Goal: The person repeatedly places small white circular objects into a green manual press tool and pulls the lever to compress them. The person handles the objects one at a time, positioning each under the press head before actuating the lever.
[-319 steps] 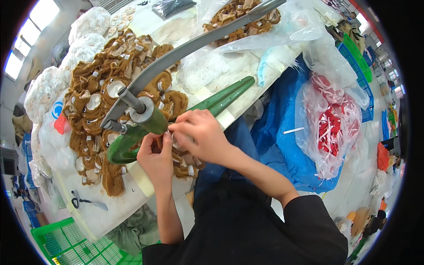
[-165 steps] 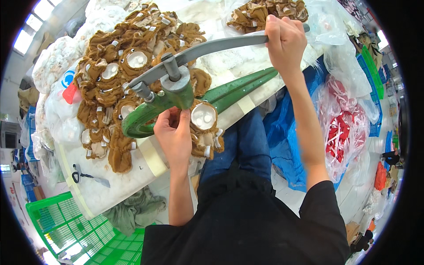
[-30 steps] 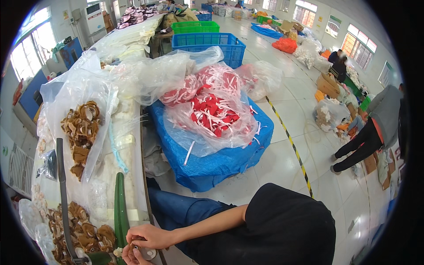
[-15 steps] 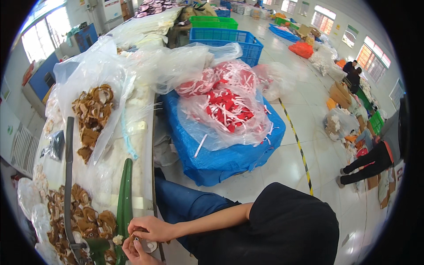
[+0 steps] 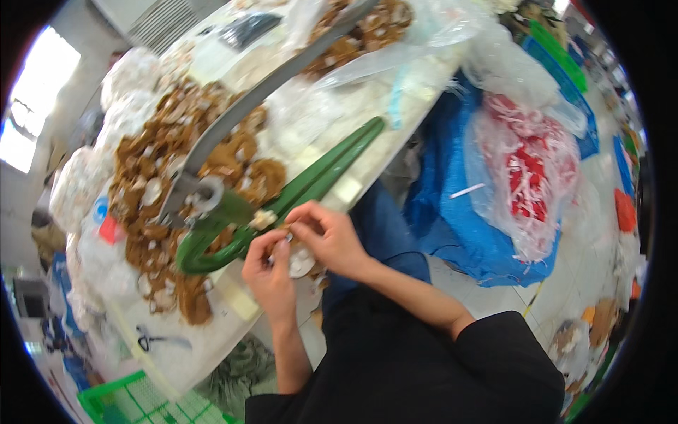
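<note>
My left hand (image 5: 272, 286) and my right hand (image 5: 333, 244) meet at the table's front edge, fingers pinched together. Between the fingertips is a small brown fabric piece (image 5: 287, 230), mostly hidden, with a small pale part by it. White round discs (image 5: 302, 263) show just below the fingers. Right beyond my hands stands a green metal hand press (image 5: 314, 177) with a long grey lever (image 5: 247, 106). A pale knobbly lump (image 5: 263, 220) sits on its green body. Behind and left of the press lies a heap of brown plush pieces (image 5: 159, 152) with white parts.
Scissors (image 5: 162, 340) lie near the table's left front corner (image 5: 205, 360). Below it is a green plastic crate (image 5: 141, 403). To the right, a blue-wrapped stack (image 5: 452, 233) bears a clear bag of red pieces (image 5: 526, 184). More brown pieces (image 5: 381, 28) lie at the far side.
The view has turned and tilted down toward the table, bringing the press, scissors and green crate into fuller sight. Both hands stay together at the table edge, still pinching the small piece.
</note>
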